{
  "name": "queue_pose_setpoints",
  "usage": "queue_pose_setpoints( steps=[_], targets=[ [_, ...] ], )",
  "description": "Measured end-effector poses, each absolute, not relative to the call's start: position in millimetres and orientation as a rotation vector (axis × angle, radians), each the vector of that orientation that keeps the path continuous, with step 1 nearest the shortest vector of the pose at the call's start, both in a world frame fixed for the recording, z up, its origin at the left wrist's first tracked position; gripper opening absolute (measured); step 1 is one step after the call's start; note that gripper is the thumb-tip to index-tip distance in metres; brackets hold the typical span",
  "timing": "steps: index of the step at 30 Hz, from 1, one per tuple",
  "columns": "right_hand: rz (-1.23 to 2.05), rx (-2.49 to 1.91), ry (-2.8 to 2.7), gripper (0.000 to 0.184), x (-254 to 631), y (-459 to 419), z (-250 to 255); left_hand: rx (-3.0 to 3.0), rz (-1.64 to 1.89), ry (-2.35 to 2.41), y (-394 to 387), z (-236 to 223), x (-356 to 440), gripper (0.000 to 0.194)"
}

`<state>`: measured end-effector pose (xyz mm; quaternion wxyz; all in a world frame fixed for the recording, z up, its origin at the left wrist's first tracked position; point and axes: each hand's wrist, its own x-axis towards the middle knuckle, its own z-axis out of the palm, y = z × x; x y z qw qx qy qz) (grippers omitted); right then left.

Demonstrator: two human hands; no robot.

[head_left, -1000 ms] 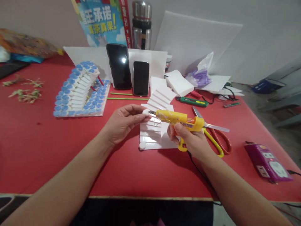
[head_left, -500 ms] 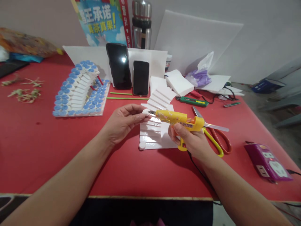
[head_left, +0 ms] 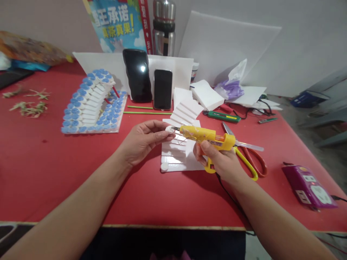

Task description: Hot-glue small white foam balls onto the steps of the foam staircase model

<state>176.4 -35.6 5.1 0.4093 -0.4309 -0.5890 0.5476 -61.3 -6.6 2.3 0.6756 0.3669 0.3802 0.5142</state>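
Note:
My left hand (head_left: 148,141) pinches a small white disc (head_left: 170,129) between thumb and fingertips. In my right hand (head_left: 217,157) is a yellow glue gun (head_left: 200,134), its metal nozzle pointing left at the disc's face; a clear glue stick (head_left: 251,146) juts from its back. Below both hands lies a white model staircase (head_left: 173,153) on a white base, partly hidden by the gun and fingers. Another white disc (head_left: 164,167) sits at the front left corner of that base.
A finished-looking staircase model with blue rosettes (head_left: 77,104) stands at left. Two phones (head_left: 137,76) lean at the back. Scissors (head_left: 251,164) and a green cutter (head_left: 222,116) lie right of the gun. A purple power strip (head_left: 309,186) rests near the right edge.
The disc has turned slightly so more of its face shows, and the nozzle tip has shifted a little on it. Otherwise both hands stay nearly in place.

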Motion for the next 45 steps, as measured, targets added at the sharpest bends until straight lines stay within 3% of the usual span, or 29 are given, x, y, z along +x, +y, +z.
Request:
queue_pose_setpoints(
  steps=[7, 29, 41, 45],
  targets=[
    [1.400, -1.046, -1.505, 0.045, 178.3, -35.8, 2.5, 0.817, 1.145, 0.855, -7.3, 2.3, -59.9, 0.024],
    [1.401, -1.027, -1.488, 0.047, 177.8, -36.0, 2.8, 0.814, 1.256, 0.889, -5.3, 5.3, -62.9, 0.024],
    [1.363, -0.996, -1.329, 0.039, 178.3, -34.0, 10.0, 1.746, 0.941, 1.202, -40.6, 24.5, -91.2, 0.012],
    [1.381, -0.989, -1.338, 0.038, 181.0, -32.9, 10.7, 1.837, 0.933, 1.255, -51.9, 13.8, -88.1, 0.017]
  ],
)
